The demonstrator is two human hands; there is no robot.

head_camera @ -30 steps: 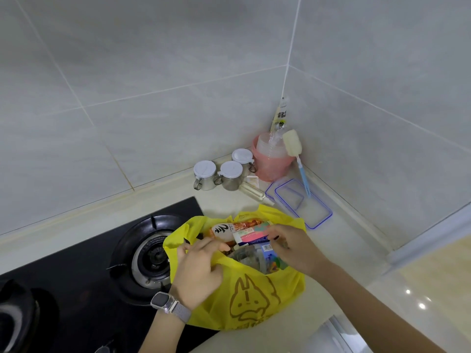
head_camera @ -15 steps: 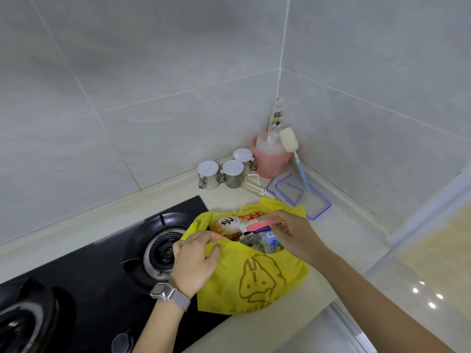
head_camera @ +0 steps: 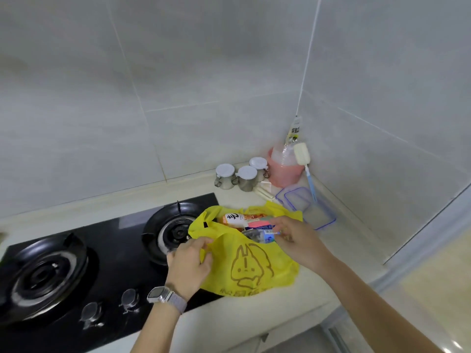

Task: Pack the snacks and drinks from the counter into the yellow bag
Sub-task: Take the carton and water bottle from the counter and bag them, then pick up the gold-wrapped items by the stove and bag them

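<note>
**Yellow bag held at its mouth, snacks inside**

At the lower left of the frame a black gas hob [head_camera: 107,263] covers the tabletop [head_camera: 339,253], with one burner [head_camera: 42,276] at far left and a second burner [head_camera: 173,231] nearer the centre. Two knobs [head_camera: 109,308] sit along its front edge.

Just right of the second burner, the left hand [head_camera: 188,266], a watch [head_camera: 160,294] on its wrist, has its grip pinched on the near left edge of the yellow bag [head_camera: 252,266]. The bag stands at the centre of the frame, partly on the hob's right edge and partly on the tabletop, a rabbit outline printed on its front. In its open mouth lie an orange snack packet [head_camera: 235,219] and a pink and blue carton [head_camera: 260,225].

The right hand [head_camera: 295,240] is at the bag's right rim, fingers curled at the packages; I cannot tell whether its grip grasps one or the rim.

Above the bag, by the wall, stand three lidded jars [head_camera: 240,173]. Right of them, in the corner, are a pink jug [head_camera: 285,169], a sponge brush [head_camera: 304,164] and clear container lids [head_camera: 305,205].
</note>
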